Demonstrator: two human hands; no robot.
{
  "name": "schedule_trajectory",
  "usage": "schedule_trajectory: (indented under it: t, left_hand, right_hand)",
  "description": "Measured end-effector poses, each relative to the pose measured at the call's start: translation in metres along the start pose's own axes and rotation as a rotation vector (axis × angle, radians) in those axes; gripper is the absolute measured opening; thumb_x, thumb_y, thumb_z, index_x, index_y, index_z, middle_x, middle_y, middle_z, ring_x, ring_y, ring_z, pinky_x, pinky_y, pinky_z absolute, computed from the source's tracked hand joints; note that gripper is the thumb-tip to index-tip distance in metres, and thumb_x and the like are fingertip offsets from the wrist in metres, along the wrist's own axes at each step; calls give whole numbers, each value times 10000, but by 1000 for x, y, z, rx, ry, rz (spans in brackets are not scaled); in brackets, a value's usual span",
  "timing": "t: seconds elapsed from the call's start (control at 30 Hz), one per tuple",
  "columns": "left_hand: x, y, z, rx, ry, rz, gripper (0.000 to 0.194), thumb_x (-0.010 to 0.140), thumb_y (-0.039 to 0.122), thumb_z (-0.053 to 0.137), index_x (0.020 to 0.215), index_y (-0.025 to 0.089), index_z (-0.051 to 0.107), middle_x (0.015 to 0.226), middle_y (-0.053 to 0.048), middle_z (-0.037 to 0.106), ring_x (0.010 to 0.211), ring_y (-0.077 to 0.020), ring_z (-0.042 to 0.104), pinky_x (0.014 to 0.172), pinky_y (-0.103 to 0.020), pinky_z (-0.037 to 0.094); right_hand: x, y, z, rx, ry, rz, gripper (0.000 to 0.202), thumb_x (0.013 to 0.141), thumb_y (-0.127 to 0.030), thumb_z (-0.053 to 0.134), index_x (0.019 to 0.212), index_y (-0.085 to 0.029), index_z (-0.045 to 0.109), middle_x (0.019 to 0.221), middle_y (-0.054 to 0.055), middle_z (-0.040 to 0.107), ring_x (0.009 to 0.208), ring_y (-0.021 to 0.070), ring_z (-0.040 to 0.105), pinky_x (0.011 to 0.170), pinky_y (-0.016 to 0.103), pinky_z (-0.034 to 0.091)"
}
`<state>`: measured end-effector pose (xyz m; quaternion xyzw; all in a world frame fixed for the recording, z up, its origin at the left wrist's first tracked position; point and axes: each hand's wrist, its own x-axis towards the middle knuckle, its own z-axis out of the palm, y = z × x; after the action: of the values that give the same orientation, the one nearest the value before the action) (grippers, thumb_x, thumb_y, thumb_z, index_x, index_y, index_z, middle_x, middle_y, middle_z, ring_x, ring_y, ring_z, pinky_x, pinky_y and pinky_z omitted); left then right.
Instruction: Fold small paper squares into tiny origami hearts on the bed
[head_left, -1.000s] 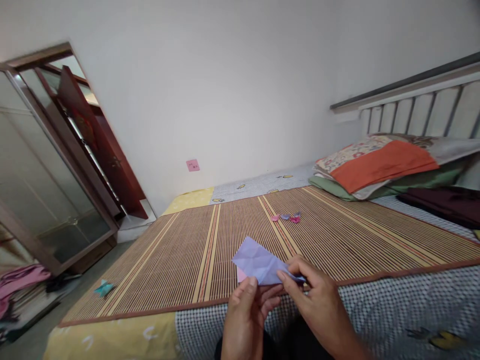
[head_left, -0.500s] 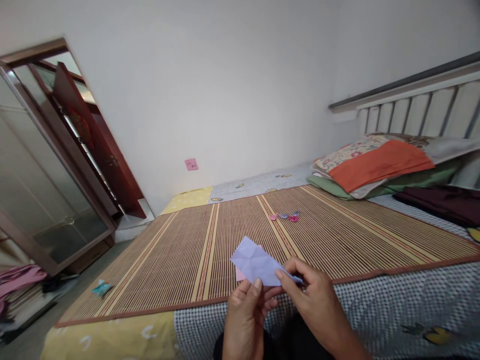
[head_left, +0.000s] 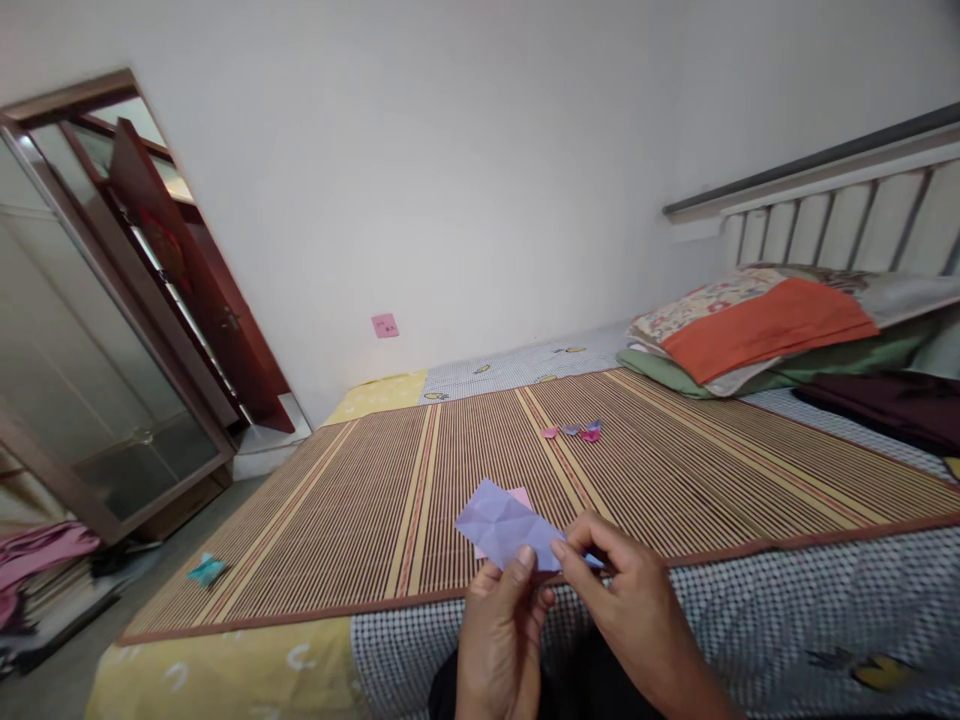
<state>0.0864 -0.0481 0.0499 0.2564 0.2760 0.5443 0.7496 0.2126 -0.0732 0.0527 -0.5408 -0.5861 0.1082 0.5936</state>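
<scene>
A creased purple sheet of origami paper [head_left: 499,522] is held between both hands just above the near edge of the mat. My left hand [head_left: 501,620] grips its lower edge, thumb on top and fingers beneath. With thumb and index finger, my right hand [head_left: 622,590] pinches the narrower right end, where the paper is folded. Behind the purple sheet, partly hidden by it, shows a pink piece of paper [head_left: 520,495]. It seems to lie on the mat.
Several small folded paper pieces [head_left: 571,431], pink and purple, lie farther back on the striped mat [head_left: 360,530]. A teal folded paper shape [head_left: 206,570] is at the mat's left. Pillows [head_left: 772,320] and dark cloth [head_left: 885,405] are at the right; a pink note [head_left: 385,325] is on the wall.
The purple paper has tilted and shifted slightly left, showing more of the pink paper behind it. My left hand has moved a little to the right; my right hand keeps its pinch.
</scene>
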Motion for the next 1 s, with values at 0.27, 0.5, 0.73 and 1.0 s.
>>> schedule_trajectory:
  t: [0.27, 0.5, 0.73, 1.0]
  left_hand:
    - [2, 2, 3, -110, 98, -31, 164, 725, 85, 863, 828, 95, 736, 836, -78, 774, 671, -132, 711, 545, -179, 550]
    - [3, 8, 9, -189, 244, -9, 224, 878, -81, 611, 783, 92, 716, 795, -66, 750, 644, -120, 725, 548, -168, 602]
    - [4, 11, 12, -232, 272, -6, 275, 919, -87, 550, 768, 83, 706, 812, -79, 761, 726, -132, 751, 678, -227, 660]
    - [10, 15, 12, -253, 325, -1, 235, 902, -94, 579, 802, 81, 702, 798, -69, 758, 721, -130, 753, 701, -233, 669]
  right_hand:
    - [-2, 2, -1, 59, -40, 24, 300, 973, -342, 550, 701, -214, 541, 671, -11, 567, 629, 165, 579, 604, 265, 453]
    - [-2, 7, -4, 136, -11, 31, 262, 948, -346, 609, 723, -214, 588, 678, -1, 631, 618, 167, 621, 592, 262, 498]
    - [-2, 7, -6, 217, 62, 59, 163, 871, -320, 697, 778, -204, 630, 720, 18, 680, 635, 180, 687, 587, 257, 564]
    - [5, 15, -28, 300, 56, 142, 224, 944, -421, 623, 939, -198, 648, 713, 3, 653, 629, 168, 657, 582, 253, 549]
